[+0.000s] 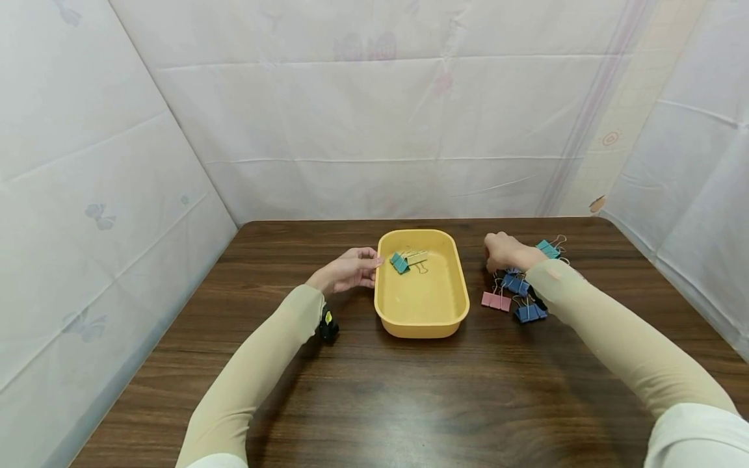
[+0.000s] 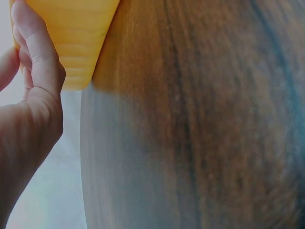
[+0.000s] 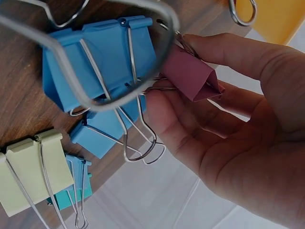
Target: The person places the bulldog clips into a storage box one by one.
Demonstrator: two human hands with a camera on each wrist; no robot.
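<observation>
Head view: the left hand (image 1: 348,270) rests against the left rim of the yellow tray (image 1: 422,318) at centre, fingers nearly straight. The right hand (image 1: 504,252) curls over the clip pile (image 1: 517,296) at right.

Left wrist view: fingers (image 2: 35,45) touch the tray wall, upper left.

Right wrist view: fingers pinch a pink clip (image 3: 190,74), seemingly lifted, upper centre.

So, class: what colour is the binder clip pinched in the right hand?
Dusky pink binder clip, pinched by the right hand; right wrist view shows it best.
</observation>
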